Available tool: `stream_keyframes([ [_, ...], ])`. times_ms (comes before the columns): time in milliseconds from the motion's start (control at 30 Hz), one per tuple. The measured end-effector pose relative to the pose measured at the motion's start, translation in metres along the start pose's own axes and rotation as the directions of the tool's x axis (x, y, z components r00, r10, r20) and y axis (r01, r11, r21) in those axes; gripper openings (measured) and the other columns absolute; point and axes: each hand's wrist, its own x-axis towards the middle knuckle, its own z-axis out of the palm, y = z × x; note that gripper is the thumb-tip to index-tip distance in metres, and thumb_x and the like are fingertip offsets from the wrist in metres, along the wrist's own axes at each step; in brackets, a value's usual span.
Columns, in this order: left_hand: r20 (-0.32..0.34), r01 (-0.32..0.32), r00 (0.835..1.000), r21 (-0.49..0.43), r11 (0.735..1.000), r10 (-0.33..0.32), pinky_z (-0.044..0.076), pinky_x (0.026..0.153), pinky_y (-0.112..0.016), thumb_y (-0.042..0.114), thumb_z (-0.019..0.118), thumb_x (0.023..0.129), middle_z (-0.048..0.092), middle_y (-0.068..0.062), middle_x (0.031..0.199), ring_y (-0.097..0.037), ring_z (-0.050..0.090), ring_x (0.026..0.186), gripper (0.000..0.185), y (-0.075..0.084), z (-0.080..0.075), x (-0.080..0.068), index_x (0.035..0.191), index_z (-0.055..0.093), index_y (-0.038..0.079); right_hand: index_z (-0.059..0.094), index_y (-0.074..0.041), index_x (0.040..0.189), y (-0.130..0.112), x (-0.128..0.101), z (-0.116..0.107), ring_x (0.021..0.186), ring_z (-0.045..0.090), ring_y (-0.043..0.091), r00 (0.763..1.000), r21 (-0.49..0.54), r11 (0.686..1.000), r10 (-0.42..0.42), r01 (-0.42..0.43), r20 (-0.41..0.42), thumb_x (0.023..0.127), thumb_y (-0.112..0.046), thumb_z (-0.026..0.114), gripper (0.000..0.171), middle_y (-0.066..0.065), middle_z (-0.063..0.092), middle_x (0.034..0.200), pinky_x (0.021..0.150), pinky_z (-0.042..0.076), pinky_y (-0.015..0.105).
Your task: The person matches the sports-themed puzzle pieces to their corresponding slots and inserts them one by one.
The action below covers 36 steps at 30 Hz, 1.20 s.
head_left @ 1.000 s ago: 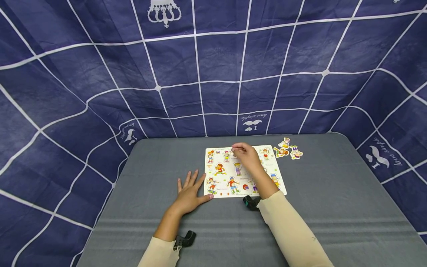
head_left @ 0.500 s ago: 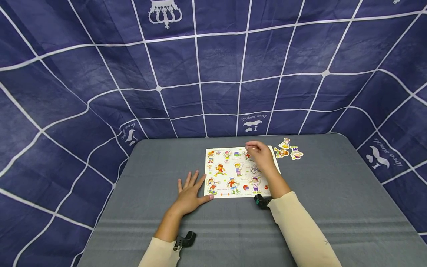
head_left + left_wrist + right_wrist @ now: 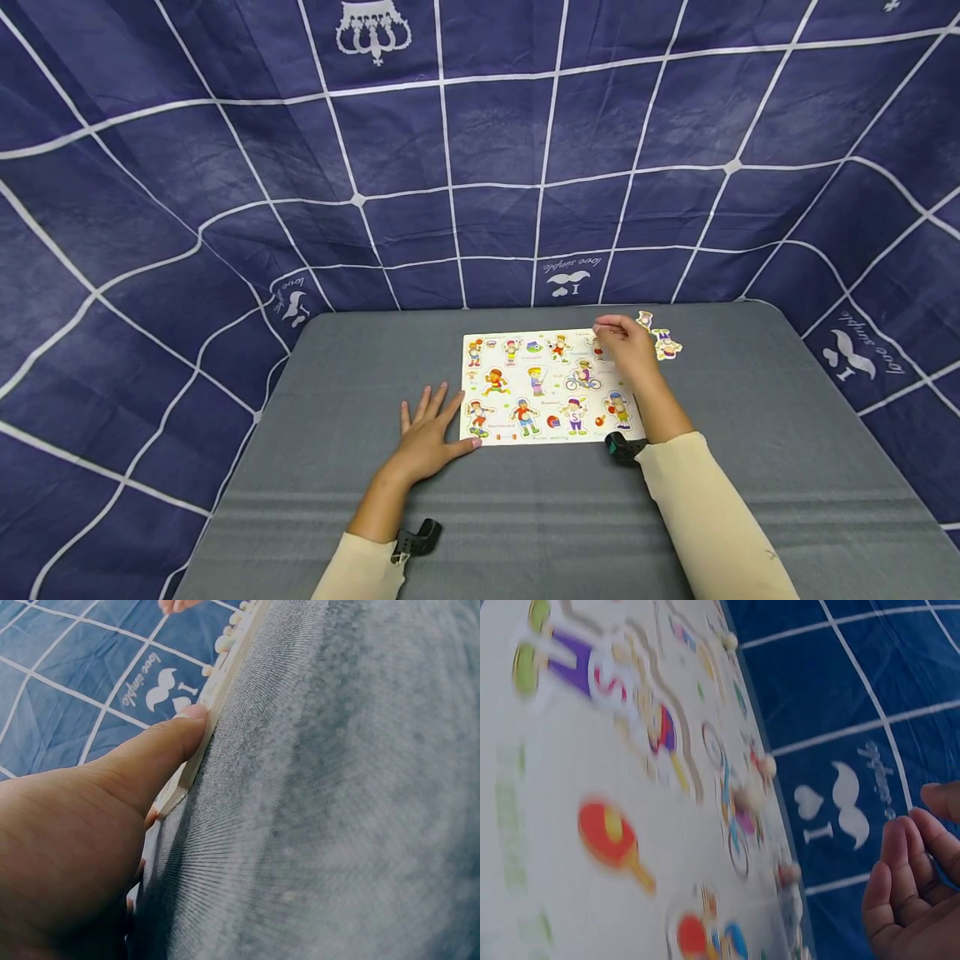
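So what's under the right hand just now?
The right hand hovers over the far right corner of the puzzle board, fingers pinching a small piece. That corner's figures are mostly covered; loose pieces lie just beyond.

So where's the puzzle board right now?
In the head view the puzzle board lies flat near the middle of the grey table, with the left hand resting at its left edge and the right hand over its top-right corner.

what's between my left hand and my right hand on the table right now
The puzzle board with its cartoon figure pieces. In the head view the left hand rests flat at its left edge, and the right hand is over its far right corner.
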Motion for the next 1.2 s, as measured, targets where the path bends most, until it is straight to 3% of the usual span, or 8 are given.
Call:
stream_keyframes([
  [233,-0.009,-0.006,1.000,0.008,1.000,0.006,-0.010,0.120,-0.070,0.068,0.067,0.085,0.014,-0.008,0.171,-0.037,0.000,0.159,0.093,0.000,0.000,-0.002,0.161,0.030,0.028,0.067,0.001,0.123,0.008,0.003,-0.020,0.079,0.058,-0.007,0.999,-0.073,0.997,0.017,-0.019,-0.036,0.098,-0.021,0.066,0.033,-0.001,0.067,0.099,0.070,0.048,0.010],
  [467,-0.008,-0.009,1.000,0.004,1.000,0.009,-0.010,0.120,-0.070,0.066,0.068,0.086,0.015,-0.009,0.171,-0.037,0.000,0.159,0.092,0.003,-0.002,-0.003,0.161,0.031,0.027,0.064,0.009,0.124,0.023,0.005,-0.036,0.074,0.062,-0.004,0.998,-0.010,0.999,0.031,-0.031,-0.054,0.097,-0.011,0.064,0.033,-0.008,0.066,0.090,0.071,0.056,0.014],
  [633,-0.002,-0.005,1.000,0.001,1.000,0.005,-0.010,0.120,-0.069,0.067,0.067,0.086,0.014,-0.009,0.171,-0.037,-0.001,0.159,0.093,0.004,-0.002,-0.004,0.161,0.030,0.028,0.064,0.010,0.123,0.029,0.008,-0.045,0.069,0.061,-0.004,0.998,-0.047,0.998,0.044,-0.046,-0.051,0.096,-0.007,0.064,0.031,-0.022,0.058,0.076,0.064,0.050,0.012],
  [733,-0.005,-0.003,1.000,0.004,1.000,0.003,-0.011,0.121,-0.069,0.068,0.067,0.086,0.014,-0.008,0.171,-0.036,-0.001,0.159,0.093,0.004,-0.002,-0.004,0.161,0.030,0.028,0.064,0.008,0.121,0.032,0.011,-0.049,0.069,0.058,-0.004,0.997,-0.131,0.989,0.063,-0.068,-0.040,0.096,-0.010,0.064,0.031,-0.020,0.058,0.075,0.062,0.046,0.012],
  [1000,-0.001,-0.014,1.000,0.013,1.000,0.014,-0.010,0.120,-0.069,0.068,0.066,0.086,0.014,-0.009,0.171,-0.037,-0.001,0.159,0.092,0.003,0.000,-0.002,0.161,0.029,0.028,0.065,0.009,0.115,0.041,0.023,-0.057,0.066,0.056,-0.006,0.997,-0.296,0.953,0.076,-0.063,0.032,0.096,-0.012,0.065,0.029,0.001,0.072,0.084,0.060,0.045,0.016],
  [1200,-0.028,-0.034,0.999,-0.001,0.999,0.034,-0.009,0.119,-0.071,0.064,0.069,0.086,0.017,-0.013,0.170,-0.041,0.003,0.158,0.092,0.002,0.000,-0.003,0.161,0.032,0.023,0.065,0.008,0.110,0.041,0.032,-0.058,0.066,0.056,-0.002,0.991,-0.350,0.935,0.097,-0.060,0.089,0.095,-0.013,0.063,0.026,-0.004,0.071,0.079,0.060,0.044,0.018],
])
